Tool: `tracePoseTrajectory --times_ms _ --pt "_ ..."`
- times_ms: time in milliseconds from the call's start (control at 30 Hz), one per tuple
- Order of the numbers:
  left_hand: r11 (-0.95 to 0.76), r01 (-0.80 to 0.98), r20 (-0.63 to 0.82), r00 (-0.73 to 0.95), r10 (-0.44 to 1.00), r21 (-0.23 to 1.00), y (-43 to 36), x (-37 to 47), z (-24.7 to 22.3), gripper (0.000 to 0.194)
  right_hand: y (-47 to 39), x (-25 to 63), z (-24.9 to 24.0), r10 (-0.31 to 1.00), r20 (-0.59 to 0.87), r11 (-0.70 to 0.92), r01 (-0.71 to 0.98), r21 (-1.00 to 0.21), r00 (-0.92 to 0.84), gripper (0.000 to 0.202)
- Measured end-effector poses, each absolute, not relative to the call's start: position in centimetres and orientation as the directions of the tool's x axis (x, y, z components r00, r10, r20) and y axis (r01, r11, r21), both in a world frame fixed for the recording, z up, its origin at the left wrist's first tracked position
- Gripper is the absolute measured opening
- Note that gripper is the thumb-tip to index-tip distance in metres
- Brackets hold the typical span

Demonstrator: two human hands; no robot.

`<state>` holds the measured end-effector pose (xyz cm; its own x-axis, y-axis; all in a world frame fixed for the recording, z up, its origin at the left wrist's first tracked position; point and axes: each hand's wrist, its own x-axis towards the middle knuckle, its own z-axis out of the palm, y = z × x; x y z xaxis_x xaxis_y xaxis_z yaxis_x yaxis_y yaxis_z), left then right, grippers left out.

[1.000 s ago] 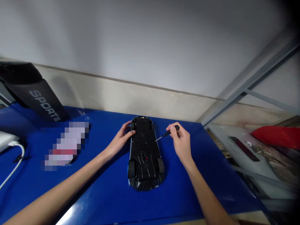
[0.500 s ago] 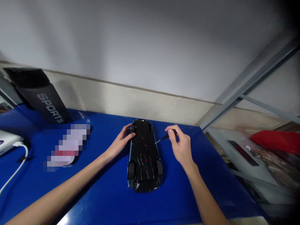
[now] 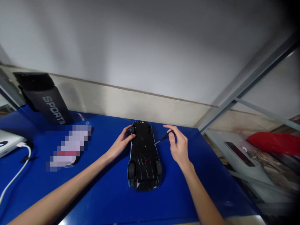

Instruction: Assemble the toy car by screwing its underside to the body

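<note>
One car [image 3: 142, 151] (tummy up) is pinched by the left hand [image 3: 120, 143]; the right hand's [image 3: 179, 145] fingers clamp a screwdriver [image 3: 165, 137].

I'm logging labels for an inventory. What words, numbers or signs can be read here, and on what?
"SPORT": on the dark bottle; the small mark after it is unreadable.
White device: lit marking too small to read.
Pixelated item: nothing readable.
Upturned toy car: no legible text.

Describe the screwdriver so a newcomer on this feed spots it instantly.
On the blue table, find the upturned toy car. Beside its right edge, the right hand holds the screwdriver. Its black handle and thin metal shaft make it far slimmer than the car it points toward.
</note>
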<state>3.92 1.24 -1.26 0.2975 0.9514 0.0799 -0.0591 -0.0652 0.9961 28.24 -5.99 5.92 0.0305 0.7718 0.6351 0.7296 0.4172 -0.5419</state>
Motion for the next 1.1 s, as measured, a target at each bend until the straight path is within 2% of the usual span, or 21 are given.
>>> tracePoseTrajectory --times_ms 233,333,533,700,933,1100 --pt "-0.05 -0.057 0.065 0.304 0.95 0.997 1.2 3.9 -1.1 0.055 -5.6 28.2 5.5 0.773 0.62 0.346 0.732 -0.587 0.131 0.018" --pt "-0.063 -0.047 0.074 0.303 0.95 0.997 1.2 3.9 -1.2 0.056 -5.7 28.4 5.5 0.784 0.612 0.361 0.73 -0.581 0.099 0.023" --pt "-0.078 -0.044 0.088 0.297 0.951 0.996 1.3 3.8 -1.3 0.051 -5.8 28.1 5.4 0.723 0.691 0.446 0.748 -0.492 0.024 0.023" --pt "-0.062 -0.046 0.072 0.292 0.954 0.997 1.2 3.9 -1.1 0.051 -5.7 27.9 4.9 0.728 0.683 0.406 0.766 -0.498 0.058 0.011" --pt "-0.055 -0.05 0.068 0.294 0.953 0.997 1.2 3.9 -1.1 0.054 -5.8 28.5 5.2 0.751 0.66 0.437 0.76 -0.481 -0.013 0.022" --pt "-0.047 -0.042 0.057 0.285 0.957 0.998 1.1 3.9 -0.8 0.052 -5.8 28.3 5.1 0.758 0.65 0.383 0.768 -0.512 0.055 0.016"
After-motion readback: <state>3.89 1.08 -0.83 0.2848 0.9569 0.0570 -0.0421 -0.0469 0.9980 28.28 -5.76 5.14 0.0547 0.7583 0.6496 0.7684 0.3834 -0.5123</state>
